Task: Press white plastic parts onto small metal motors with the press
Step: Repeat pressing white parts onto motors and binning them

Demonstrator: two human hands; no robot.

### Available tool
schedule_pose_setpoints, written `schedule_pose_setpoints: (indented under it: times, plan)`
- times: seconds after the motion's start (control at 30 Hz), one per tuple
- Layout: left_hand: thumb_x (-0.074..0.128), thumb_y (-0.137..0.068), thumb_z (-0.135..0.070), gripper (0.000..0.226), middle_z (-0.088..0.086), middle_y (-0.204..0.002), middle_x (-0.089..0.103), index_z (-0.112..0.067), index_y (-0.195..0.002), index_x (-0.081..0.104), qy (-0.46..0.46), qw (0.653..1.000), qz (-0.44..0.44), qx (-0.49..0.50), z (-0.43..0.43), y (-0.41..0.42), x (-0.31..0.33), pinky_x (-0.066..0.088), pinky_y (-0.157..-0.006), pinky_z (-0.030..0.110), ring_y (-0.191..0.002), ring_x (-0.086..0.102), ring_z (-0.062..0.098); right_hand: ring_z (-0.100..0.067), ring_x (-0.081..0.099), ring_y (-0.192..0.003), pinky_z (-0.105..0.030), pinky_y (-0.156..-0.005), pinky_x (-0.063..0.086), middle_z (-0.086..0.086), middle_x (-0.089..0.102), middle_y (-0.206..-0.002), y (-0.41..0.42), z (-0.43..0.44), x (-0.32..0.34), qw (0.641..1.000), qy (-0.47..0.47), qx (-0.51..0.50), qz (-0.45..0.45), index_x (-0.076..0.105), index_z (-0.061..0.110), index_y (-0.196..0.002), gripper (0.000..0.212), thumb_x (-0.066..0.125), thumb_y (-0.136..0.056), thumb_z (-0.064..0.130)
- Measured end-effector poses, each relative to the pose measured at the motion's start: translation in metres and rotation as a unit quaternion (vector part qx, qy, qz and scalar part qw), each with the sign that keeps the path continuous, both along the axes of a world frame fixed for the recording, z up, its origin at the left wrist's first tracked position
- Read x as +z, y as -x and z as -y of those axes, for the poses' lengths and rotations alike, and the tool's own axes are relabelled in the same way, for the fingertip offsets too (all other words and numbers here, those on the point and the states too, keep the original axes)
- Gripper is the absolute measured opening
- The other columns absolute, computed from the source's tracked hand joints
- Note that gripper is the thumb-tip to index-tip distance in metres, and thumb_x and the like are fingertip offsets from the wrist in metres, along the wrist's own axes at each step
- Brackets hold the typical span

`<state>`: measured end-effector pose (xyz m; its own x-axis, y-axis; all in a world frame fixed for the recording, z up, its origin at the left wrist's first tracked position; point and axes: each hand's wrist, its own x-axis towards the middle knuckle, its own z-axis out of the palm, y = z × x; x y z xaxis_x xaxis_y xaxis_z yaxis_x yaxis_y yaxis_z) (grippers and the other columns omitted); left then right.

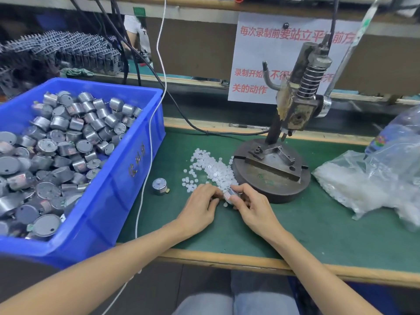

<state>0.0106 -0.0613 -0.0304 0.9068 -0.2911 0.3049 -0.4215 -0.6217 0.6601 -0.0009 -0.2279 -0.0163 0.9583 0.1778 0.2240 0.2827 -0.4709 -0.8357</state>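
Item 1. Right grip [251,206]: fingers and thumb clamped on a small metal motor [230,196], held just off the front left edge of the press [295,105] base, low over the green desk [318,226].

Item 2. Left grip [200,205]: fingers curled, tips against the left end of the same motor. Whether they pinch a white part cannot be told.

Item 3. White plastic parts [210,169]: loose pile on the desk, touching the left side of the press base and running down to both grips.

Item 4. Single motor [159,186]: standing on end, left of the press, beyond the pile.

Item 5. Blue crate [127,178]: far left of the press, heaped with motors [56,144]. A white cable [145,169] hangs across its right wall.

Item 6. Clear plastic bag [363,185]: right of the press, filled with white parts.

Item 7. Paper notice [254,53]: behind the press, red lettering.
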Motion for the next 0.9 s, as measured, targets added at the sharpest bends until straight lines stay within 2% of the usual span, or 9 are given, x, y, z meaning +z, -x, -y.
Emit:
schedule_pose_setpoints:
  times: [0.07,0.17,0.33,0.4,0.47,0.53,0.67,0.8,0.9]
  plan:
    - [0.052,-0.086,0.003,0.024,-0.002,-0.086,0.058,-0.008,-0.106,0.056,0.033,0.999,-0.016,0.017,0.001,0.001,0.001,0.037,-0.077,0.020,-0.081,0.048,0.014,-0.005,0.057,-0.071,-0.026,-0.070,0.049,0.006,0.063,-0.088,0.000,-0.001,0.000,1.000,0.008,0.001,0.004,0.062,0.003,-0.103,0.017,0.061,-0.091,0.015]
    - [0.055,-0.084,0.003,0.028,-0.003,-0.088,0.063,-0.011,-0.108,0.057,0.055,0.998,-0.026,0.024,0.000,0.002,0.003,0.042,-0.086,0.022,-0.087,0.053,0.013,-0.006,0.057,-0.073,-0.019,-0.067,0.046,0.003,0.063,-0.090,-0.001,-0.001,-0.002,1.000,0.017,0.000,0.012,0.062,0.000,-0.104,0.019,0.060,-0.091,0.015]
    - [0.063,-0.082,-0.006,0.028,-0.016,-0.086,0.059,-0.015,-0.109,0.060,0.044,0.998,-0.032,0.026,-0.001,0.002,0.005,0.037,-0.094,0.031,-0.098,0.052,0.013,-0.021,0.057,-0.070,-0.031,-0.067,0.045,0.003,0.060,-0.086,-0.002,-0.001,-0.003,0.999,0.036,0.004,0.034,0.062,0.002,-0.103,0.017,0.060,-0.092,0.014]
    - [0.064,-0.082,-0.010,0.026,-0.015,-0.089,0.060,-0.016,-0.108,0.060,0.032,0.999,-0.024,0.027,-0.001,0.002,0.004,0.032,-0.093,0.028,-0.099,0.048,0.013,-0.014,0.054,-0.067,-0.026,-0.063,0.044,0.002,0.059,-0.086,-0.003,-0.002,-0.005,0.998,0.044,0.002,0.050,0.063,0.002,-0.104,0.017,0.060,-0.091,0.013]
    - [0.065,-0.083,-0.013,0.024,-0.015,-0.091,0.060,-0.017,-0.106,0.061,0.022,0.999,-0.013,0.029,-0.001,0.002,0.004,0.028,-0.092,0.024,-0.099,0.044,0.011,0.000,0.052,-0.067,-0.012,-0.060,0.038,0.001,0.058,-0.085,-0.003,-0.002,-0.006,0.995,0.063,0.005,0.076,0.063,-0.001,-0.103,0.016,0.061,-0.091,0.010]
    - [0.065,-0.083,-0.015,0.023,-0.016,-0.092,0.059,-0.018,-0.105,0.061,0.020,0.999,-0.008,0.032,-0.001,0.001,0.003,0.026,-0.091,0.022,-0.097,0.040,0.008,0.009,0.050,-0.074,-0.004,-0.066,0.035,0.000,0.055,-0.086,-0.002,-0.003,-0.006,0.991,0.092,0.012,0.097,0.063,-0.004,-0.102,0.015,0.061,-0.090,0.005]
    - [0.066,-0.084,-0.018,0.023,-0.016,-0.093,0.058,-0.018,-0.106,0.062,0.017,0.999,-0.003,0.031,-0.001,0.000,0.001,0.026,-0.089,0.023,-0.095,0.035,0.004,0.000,0.048,-0.084,-0.003,-0.079,0.035,-0.005,0.055,-0.091,-0.001,-0.003,-0.008,0.983,0.125,0.047,0.129,0.061,-0.003,-0.103,0.015,0.058,-0.089,0.001]
    - [0.065,-0.084,-0.019,0.021,-0.015,-0.095,0.057,-0.019,-0.104,0.062,0.004,1.000,-0.010,0.028,-0.001,-0.001,0.000,0.025,-0.090,0.024,-0.095,0.033,0.003,0.015,0.048,-0.080,-0.002,-0.073,0.034,-0.003,0.056,-0.089,-0.005,0.000,-0.009,0.988,0.099,0.034,0.113,0.061,-0.004,-0.102,0.015,0.056,-0.091,0.005]
    - [0.064,-0.085,-0.020,0.020,-0.018,-0.093,0.051,-0.020,-0.104,0.062,-0.006,1.000,-0.011,0.023,-0.001,-0.001,-0.001,0.024,-0.089,0.024,-0.093,0.030,0.002,0.014,0.050,-0.079,-0.004,-0.072,0.035,-0.002,0.056,-0.087,-0.006,0.000,-0.010,0.989,0.098,0.033,0.103,0.061,-0.003,-0.102,0.013,0.058,-0.092,0.003]
